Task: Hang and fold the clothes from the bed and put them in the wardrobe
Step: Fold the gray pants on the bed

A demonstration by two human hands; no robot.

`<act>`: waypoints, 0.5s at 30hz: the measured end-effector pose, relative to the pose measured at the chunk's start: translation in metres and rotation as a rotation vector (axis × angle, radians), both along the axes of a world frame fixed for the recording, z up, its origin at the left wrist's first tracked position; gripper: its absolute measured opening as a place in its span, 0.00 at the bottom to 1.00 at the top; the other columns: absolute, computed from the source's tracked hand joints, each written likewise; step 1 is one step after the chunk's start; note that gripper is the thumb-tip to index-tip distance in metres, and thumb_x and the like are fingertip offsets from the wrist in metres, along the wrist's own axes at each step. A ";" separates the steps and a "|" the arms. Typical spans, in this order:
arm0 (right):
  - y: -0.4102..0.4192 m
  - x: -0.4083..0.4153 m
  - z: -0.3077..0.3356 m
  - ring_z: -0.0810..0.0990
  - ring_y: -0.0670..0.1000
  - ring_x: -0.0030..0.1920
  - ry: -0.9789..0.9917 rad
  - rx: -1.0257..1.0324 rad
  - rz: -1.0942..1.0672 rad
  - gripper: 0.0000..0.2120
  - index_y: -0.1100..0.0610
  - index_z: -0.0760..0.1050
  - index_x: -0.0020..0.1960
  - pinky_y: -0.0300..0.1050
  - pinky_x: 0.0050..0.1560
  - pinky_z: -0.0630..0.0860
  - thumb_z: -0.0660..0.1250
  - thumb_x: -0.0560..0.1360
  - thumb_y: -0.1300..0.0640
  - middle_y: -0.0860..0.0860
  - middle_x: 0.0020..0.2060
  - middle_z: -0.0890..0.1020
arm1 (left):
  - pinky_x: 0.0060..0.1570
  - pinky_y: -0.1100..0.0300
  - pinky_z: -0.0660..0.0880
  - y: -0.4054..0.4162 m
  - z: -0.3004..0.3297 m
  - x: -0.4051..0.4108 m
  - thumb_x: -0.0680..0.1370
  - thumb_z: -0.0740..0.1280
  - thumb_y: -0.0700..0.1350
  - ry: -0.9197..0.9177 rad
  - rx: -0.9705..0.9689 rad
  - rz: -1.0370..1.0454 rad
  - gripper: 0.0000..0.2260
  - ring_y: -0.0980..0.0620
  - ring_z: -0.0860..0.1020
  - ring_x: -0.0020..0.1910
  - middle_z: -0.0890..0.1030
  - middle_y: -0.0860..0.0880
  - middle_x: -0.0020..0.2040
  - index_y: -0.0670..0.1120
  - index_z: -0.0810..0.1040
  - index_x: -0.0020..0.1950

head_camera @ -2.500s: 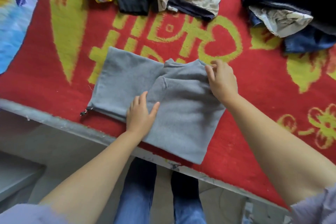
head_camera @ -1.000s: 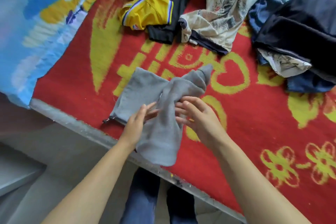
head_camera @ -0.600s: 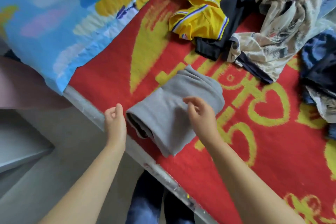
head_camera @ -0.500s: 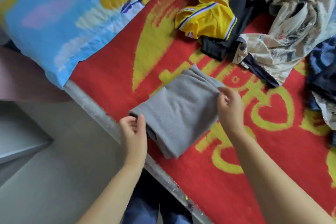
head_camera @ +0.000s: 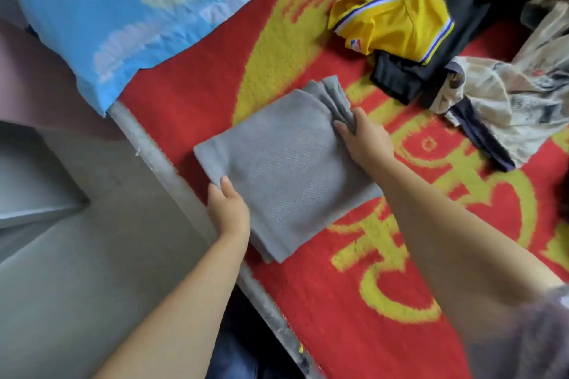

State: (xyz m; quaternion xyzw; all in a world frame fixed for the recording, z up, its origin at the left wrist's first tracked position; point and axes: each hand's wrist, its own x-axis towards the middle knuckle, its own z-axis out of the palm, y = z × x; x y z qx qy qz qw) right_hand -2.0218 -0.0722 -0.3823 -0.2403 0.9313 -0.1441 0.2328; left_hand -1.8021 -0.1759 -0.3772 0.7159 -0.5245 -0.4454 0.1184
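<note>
My left hand [head_camera: 229, 209] grips the near-left edge of the folded grey garment [head_camera: 286, 169], thumb on top; my right hand [head_camera: 365, 140] pinches the bunched layers at its far-right end. The bundle lies on the red-and-yellow blanket [head_camera: 354, 301] at the bed's edge [head_camera: 160, 160], long axis running from near edge toward the unsorted clothes pile [head_camera: 446, 40]. It looks soft, light and floppy; I'd lift from both ends, supporting underneath, or the fold may slump.
</note>
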 end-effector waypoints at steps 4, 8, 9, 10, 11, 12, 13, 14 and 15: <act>-0.002 0.003 0.002 0.70 0.60 0.64 0.053 0.077 -0.044 0.23 0.56 0.65 0.67 0.54 0.55 0.68 0.58 0.79 0.42 0.57 0.62 0.73 | 0.44 0.55 0.66 -0.002 -0.006 0.011 0.81 0.60 0.49 -0.126 -0.077 -0.145 0.16 0.38 0.75 0.53 0.77 0.38 0.53 0.36 0.69 0.57; 0.006 0.031 0.024 0.56 0.58 0.76 0.411 -0.119 0.380 0.26 0.53 0.62 0.75 0.66 0.72 0.51 0.56 0.79 0.46 0.56 0.74 0.64 | 0.69 0.39 0.57 0.006 0.017 0.011 0.77 0.63 0.50 -0.216 -0.575 -0.568 0.28 0.37 0.64 0.70 0.66 0.37 0.71 0.39 0.61 0.73; 0.006 0.049 0.023 0.57 0.58 0.76 0.420 -0.203 0.537 0.26 0.53 0.63 0.75 0.68 0.71 0.51 0.56 0.79 0.46 0.56 0.74 0.65 | 0.70 0.37 0.50 0.013 0.018 0.002 0.77 0.61 0.51 -0.247 -0.701 -0.766 0.30 0.39 0.61 0.73 0.63 0.38 0.73 0.40 0.60 0.75; 0.009 0.066 0.018 0.58 0.56 0.76 0.410 -0.235 0.674 0.25 0.52 0.64 0.74 0.68 0.71 0.51 0.55 0.79 0.47 0.55 0.74 0.66 | 0.70 0.37 0.46 0.023 0.016 -0.005 0.77 0.59 0.53 -0.275 -0.759 -0.929 0.30 0.42 0.58 0.75 0.61 0.41 0.75 0.43 0.59 0.76; 0.015 0.078 0.011 0.59 0.55 0.75 0.394 -0.205 0.776 0.25 0.52 0.65 0.74 0.68 0.71 0.51 0.53 0.79 0.47 0.53 0.73 0.66 | 0.70 0.36 0.46 0.033 0.012 -0.007 0.77 0.59 0.53 -0.303 -0.743 -1.037 0.30 0.44 0.56 0.76 0.60 0.43 0.77 0.45 0.58 0.77; 0.026 0.082 0.003 0.61 0.54 0.75 0.374 -0.121 0.841 0.24 0.52 0.64 0.74 0.67 0.72 0.52 0.52 0.80 0.47 0.51 0.73 0.66 | 0.70 0.33 0.49 0.041 0.006 -0.003 0.77 0.60 0.53 -0.344 -0.658 -1.092 0.29 0.45 0.55 0.76 0.59 0.45 0.77 0.46 0.58 0.77; 0.040 0.080 -0.005 0.62 0.54 0.75 0.350 -0.020 0.867 0.24 0.51 0.62 0.75 0.65 0.73 0.52 0.50 0.81 0.46 0.49 0.74 0.65 | 0.68 0.31 0.52 0.049 -0.001 0.007 0.78 0.60 0.53 -0.392 -0.563 -1.112 0.29 0.45 0.55 0.76 0.58 0.45 0.77 0.46 0.59 0.76; 0.055 0.073 -0.012 0.61 0.53 0.75 0.323 0.064 0.860 0.24 0.51 0.60 0.76 0.62 0.74 0.51 0.49 0.81 0.46 0.47 0.74 0.63 | 0.66 0.29 0.55 0.055 -0.007 0.021 0.79 0.59 0.54 -0.442 -0.489 -1.118 0.28 0.44 0.56 0.75 0.58 0.45 0.76 0.45 0.60 0.76; 0.065 0.065 -0.015 0.58 0.52 0.76 0.292 0.121 0.839 0.25 0.50 0.56 0.77 0.59 0.75 0.49 0.47 0.81 0.45 0.46 0.75 0.60 | 0.65 0.28 0.55 0.060 -0.011 0.034 0.79 0.54 0.54 -0.488 -0.441 -1.118 0.27 0.43 0.56 0.75 0.58 0.44 0.76 0.43 0.59 0.76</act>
